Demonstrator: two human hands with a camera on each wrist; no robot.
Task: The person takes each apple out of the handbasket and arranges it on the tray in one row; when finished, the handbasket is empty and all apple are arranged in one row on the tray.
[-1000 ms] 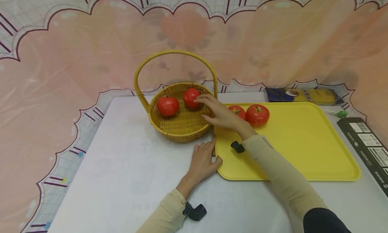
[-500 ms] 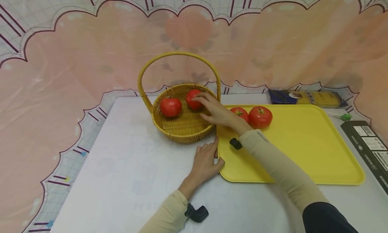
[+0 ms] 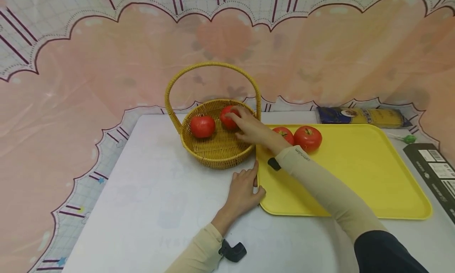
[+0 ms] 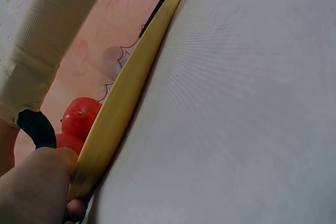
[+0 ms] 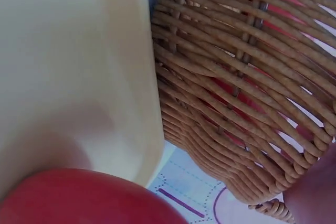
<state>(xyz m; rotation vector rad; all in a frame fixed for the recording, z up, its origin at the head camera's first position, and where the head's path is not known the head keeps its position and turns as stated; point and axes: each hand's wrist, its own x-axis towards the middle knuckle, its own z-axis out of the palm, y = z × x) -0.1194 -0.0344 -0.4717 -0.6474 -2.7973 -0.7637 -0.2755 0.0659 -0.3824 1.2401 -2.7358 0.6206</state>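
Through the head view, I watched the right hand [image 3: 250, 127] reach over the near right rim of the wicker basket [image 3: 217, 151], its fingers bent over the right side of the rear tomato [image 3: 226, 123]. The thumb sat lower, well apart from the fingers; I could not tell whether they gripped the fruit or only touched it. Another tomato [image 3: 202, 127] lay in the basket, left of those fingertips. Right of the hand, 2 more sat side by side on the yellow tray [image 3: 359, 174]: a partly covered tomato [image 3: 283, 133] behind the wrist and a whole tomato [image 3: 308, 138] beyond it. The left hand [image 3: 242, 191] held the tray's left edge narrowly, thumb over the rim, index finger stretched toward the basket. Compared with 1.0 s earlier, the right fingers lay slightly farther over the rear tomato; the left hand kept its spot on the rim, and all 4 tomatoes stayed put.

In the left wrist view, the tray's edge ran away from the left hand, with a fingertip [image 4: 76, 208] below it and 2 red tomatoes just above.

In the right wrist view, the basket's woven wall hid most of the right hand, red showing through its gaps; a tomato filled the bottom, near the tray's edge.
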